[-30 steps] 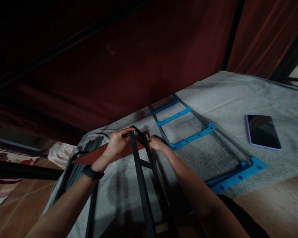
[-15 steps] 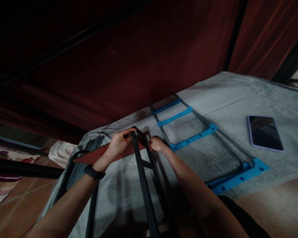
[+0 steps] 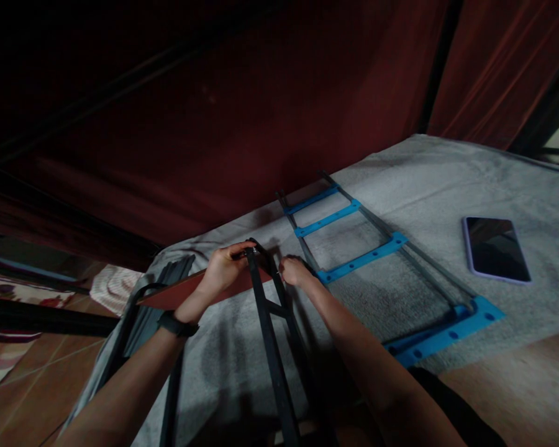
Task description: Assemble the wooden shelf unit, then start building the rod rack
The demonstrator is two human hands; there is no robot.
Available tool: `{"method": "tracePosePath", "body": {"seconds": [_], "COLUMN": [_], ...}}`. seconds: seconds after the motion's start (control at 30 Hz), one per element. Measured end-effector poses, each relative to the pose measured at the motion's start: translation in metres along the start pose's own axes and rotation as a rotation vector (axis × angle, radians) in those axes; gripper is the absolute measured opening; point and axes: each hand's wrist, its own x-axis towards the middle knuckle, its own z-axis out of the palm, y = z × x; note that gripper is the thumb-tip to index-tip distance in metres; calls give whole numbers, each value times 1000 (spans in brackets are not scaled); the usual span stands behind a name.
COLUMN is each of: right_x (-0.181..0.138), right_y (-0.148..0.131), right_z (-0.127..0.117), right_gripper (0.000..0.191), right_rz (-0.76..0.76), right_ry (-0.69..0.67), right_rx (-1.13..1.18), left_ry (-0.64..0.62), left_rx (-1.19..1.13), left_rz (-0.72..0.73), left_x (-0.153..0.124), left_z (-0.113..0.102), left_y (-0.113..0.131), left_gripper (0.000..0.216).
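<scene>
A black metal frame [image 3: 271, 347] with two side bars and a short crosspiece rises from the near edge toward the middle of the view. My left hand [image 3: 224, 268], with a dark band on the wrist, is closed around the frame's upper end, where a small shiny metal piece shows at the fingertips. Just right of the other bar, my right hand [image 3: 295, 272] is curled with its fingers pressed together against that bar; what they pinch is too small to make out. Behind the left hand, a reddish-brown board [image 3: 177, 295] reaches across to the frame.
On the grey blanket [image 3: 447, 192] to the right lies a rack of blue crossbars [image 3: 375, 254] and grey rods. Farther right is a phone [image 3: 497, 249] in a lilac case. Grey tubes [image 3: 144, 323] lie at the left. Dark red curtains [image 3: 261, 124] hang behind.
Almost nothing differs. My right hand's fingers have turned very slightly at the bar; my left hand keeps its hold on the frame.
</scene>
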Motion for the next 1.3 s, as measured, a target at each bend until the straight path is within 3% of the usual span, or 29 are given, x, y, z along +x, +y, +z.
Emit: {"method": "tracePosePath", "body": {"seconds": [0.2,0.83,1.2,1.3], "right_x": [0,-10,-6,1], "right_y": [2,1,0,-11], "right_z": [6,-4,-8,-15], "right_gripper": [23,25,17,21], "right_rz": [-48,-187,-199,-193], "right_ry": [-28,56,140,215], "right_rx": [1,-229,-107,118], "left_ry": [-16,-18,-59,-48], "left_rx": [-6,-73,-126,-111], "left_rz": [7,-9,22,56], "left_x": [1,1,0,-1], "left_z": [0,0,7,8], "left_y": [0,6,-2,-5], "left_gripper": [37,34,35,34]}}
